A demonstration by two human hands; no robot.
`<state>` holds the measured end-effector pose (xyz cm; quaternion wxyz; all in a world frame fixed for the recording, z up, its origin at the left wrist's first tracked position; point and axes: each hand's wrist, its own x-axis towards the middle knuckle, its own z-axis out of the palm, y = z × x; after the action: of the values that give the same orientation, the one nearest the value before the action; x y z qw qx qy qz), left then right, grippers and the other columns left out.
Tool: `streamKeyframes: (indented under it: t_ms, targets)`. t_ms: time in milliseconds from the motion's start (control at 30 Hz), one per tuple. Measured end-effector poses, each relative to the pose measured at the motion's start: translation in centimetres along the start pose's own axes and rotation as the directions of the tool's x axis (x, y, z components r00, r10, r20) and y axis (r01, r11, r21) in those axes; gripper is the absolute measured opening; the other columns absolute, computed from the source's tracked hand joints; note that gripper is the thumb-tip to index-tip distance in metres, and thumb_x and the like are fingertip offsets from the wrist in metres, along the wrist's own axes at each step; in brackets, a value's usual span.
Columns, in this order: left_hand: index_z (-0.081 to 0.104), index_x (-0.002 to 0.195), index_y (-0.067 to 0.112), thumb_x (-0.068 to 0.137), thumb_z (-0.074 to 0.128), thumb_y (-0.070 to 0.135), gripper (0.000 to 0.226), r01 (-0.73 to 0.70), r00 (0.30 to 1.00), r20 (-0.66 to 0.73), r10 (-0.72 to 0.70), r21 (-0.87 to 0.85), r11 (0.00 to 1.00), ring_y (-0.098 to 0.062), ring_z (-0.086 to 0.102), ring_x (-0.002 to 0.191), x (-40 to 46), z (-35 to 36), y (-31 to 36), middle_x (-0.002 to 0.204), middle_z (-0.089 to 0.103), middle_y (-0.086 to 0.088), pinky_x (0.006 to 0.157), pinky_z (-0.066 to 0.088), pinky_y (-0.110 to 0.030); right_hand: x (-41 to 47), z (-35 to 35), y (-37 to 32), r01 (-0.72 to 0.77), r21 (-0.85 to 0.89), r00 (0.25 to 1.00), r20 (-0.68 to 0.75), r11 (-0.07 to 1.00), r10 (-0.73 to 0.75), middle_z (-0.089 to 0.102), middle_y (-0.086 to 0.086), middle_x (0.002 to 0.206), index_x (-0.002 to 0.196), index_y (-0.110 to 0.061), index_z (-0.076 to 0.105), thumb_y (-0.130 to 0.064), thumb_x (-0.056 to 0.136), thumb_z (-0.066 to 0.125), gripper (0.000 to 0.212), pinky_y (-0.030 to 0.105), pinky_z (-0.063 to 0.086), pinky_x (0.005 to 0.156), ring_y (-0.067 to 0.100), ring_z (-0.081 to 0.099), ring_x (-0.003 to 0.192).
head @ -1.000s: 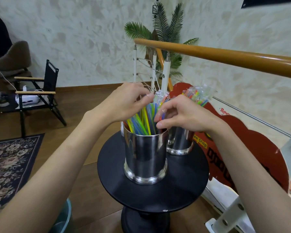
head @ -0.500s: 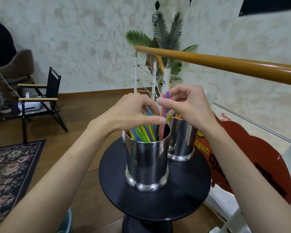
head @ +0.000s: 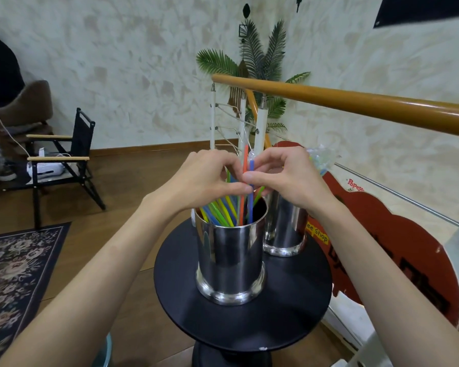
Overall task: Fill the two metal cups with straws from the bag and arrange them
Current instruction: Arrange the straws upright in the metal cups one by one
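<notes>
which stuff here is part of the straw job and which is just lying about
Job: near metal cup, far metal cup, straws, left hand, right hand, straw bag.
Lying about: folding chair, rug, plant, red sign.

near cup [head: 230,260] mouth: crowded by straws [head: 223,211], both hands above | far cup [head: 285,226]: just behind, at counter's [head: 289,313] far right edge | near edge: bare, open | handrail [head: 355,107] bars far side

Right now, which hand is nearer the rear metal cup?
Right. The right hand hovers directly above the rear metal cup; the left hand is over the front metal cup.
</notes>
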<state>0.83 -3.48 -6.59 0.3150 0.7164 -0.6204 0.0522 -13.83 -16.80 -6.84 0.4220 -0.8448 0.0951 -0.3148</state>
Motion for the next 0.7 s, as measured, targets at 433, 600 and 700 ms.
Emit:
streamKeyframes:
  t_ms: [433, 600, 700]
  targets:
    - [0.074, 0.083, 0.015, 0.089, 0.034, 0.081, 0.077, 0.104, 0.995, 0.000, -0.104, -0.068, 0.992, -0.015, 0.048, 0.062, -0.5, -2.3, -0.4, 0.072, 0.054, -0.005, 0.066, 0.037, -0.037, -0.7, 1.9, 0.4, 0.028, -0.289, 0.992, 0.129, 0.957, 0.011, 0.071, -0.005, 0.070, 0.082, -0.017, 0.073, -0.025, 0.075, 0.091, 0.021, 0.012, 0.047, 0.058, -0.003, 0.065, 0.061]
    - [0.069, 0.087, 0.026, 0.092, 0.066, 0.049, 0.023, 0.104, 0.993, -0.063, -0.100, 0.063, 0.993, -0.009, 0.059, 0.072, -0.7, -2.4, -0.8, 0.081, 0.066, 0.009, 0.072, 0.046, -0.038, -0.9, 2.7, 1.0, 0.058, -0.416, 0.987, 0.162, 0.908, 0.011, 0.071, -0.006, 0.070, 0.081, -0.020, 0.075, -0.039, 0.077, 0.087, 0.023, 0.021, 0.050, 0.068, 0.001, 0.065, 0.067]
    - [0.061, 0.099, 0.024, 0.079, 0.084, 0.036, 0.032, 0.093, 0.992, -0.084, -0.095, -0.025, 0.995, -0.009, 0.063, 0.076, -0.9, -2.7, -0.9, 0.090, 0.067, 0.011, 0.078, 0.053, -0.041, -1.0, 2.8, 1.0, 0.057, -0.432, 0.985, 0.171, 0.900, 0.020, 0.073, -0.006, 0.073, 0.082, -0.018, 0.079, -0.040, 0.078, 0.086, 0.024, 0.028, 0.055, 0.075, 0.003, 0.068, 0.074]
